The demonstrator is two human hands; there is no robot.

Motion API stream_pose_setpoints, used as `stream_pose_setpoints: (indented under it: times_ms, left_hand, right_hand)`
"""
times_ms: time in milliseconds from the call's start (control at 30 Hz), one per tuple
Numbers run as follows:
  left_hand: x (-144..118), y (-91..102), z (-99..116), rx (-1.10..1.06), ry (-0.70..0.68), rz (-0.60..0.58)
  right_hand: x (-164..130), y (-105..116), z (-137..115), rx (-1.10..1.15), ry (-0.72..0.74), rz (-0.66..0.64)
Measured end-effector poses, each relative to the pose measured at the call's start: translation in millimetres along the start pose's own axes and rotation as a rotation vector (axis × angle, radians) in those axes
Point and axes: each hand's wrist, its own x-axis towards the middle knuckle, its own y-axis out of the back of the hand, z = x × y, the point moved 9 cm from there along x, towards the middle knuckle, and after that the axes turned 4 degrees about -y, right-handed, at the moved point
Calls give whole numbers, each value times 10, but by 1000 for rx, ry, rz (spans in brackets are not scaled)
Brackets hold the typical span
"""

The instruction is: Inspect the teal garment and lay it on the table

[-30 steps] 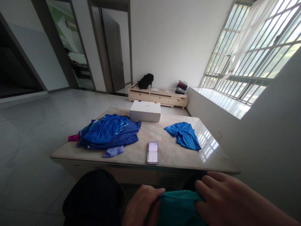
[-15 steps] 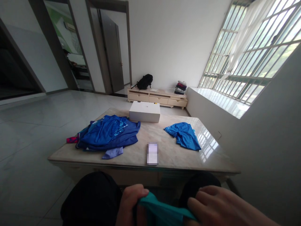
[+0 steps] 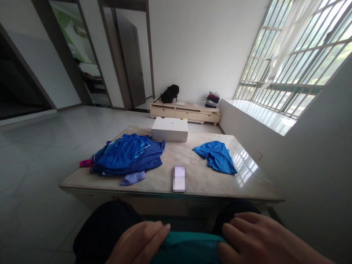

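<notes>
Low over my lap, a teal piece of fabric (image 3: 192, 244) is stretched between my hands, its lower part cut off by the bottom of the view. My left hand (image 3: 144, 240) is closed on its left side, the fingers pressed together at the top edge. On the other side, my right hand (image 3: 255, 234) is closed with curled fingers around the right edge. Blue shorts (image 3: 217, 156) lie flat on the right of the table in front of me. A pile of blue clothes (image 3: 126, 156) spreads over the left part, with a lilac piece (image 3: 133, 178) sticking out below.
The marble-look table (image 3: 176, 152) stands just beyond my knees. A blurred-out phone-like object (image 3: 179, 179) lies near its front edge, and a white box (image 3: 169, 129) is at the far edge. A low cabinet (image 3: 184, 113) behind holds a black backpack (image 3: 169, 94) and stacked clothes (image 3: 212, 99).
My left hand has shifted left and flattened over the fabric's edge. The teal fabric now hangs straighter and wider between both hands. My right hand has barely moved.
</notes>
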Motion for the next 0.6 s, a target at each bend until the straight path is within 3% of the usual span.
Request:
stream_pose_setpoints:
  times_ms: [100,200,300,367,433,500,600]
  left_hand:
    - [-13,-131,-143,-222,108,-38]
    - [5,-321,-318,-448,319,-36]
    - [111,-666,-473,-574,544,-97]
    - [330,-914,-620,-632,647,-124]
    - [749,-1064,-865,-664,687,-60]
    - [1367,-1108,-1177,-634,661,12]
    - [2516,-907,-1601,-559,558,126]
  right_hand:
    - [-38,-78,72,34,-27,-27]
    - [-101,-231,185,93,-73,-76]
    - [-109,-348,430,106,-143,-82]
    - [-36,-327,705,17,-171,-55]
    - [105,-228,1102,-124,-193,-64]
    - [275,-3,1654,-268,-270,-101]
    - [382,703,2666,-556,-588,-94]
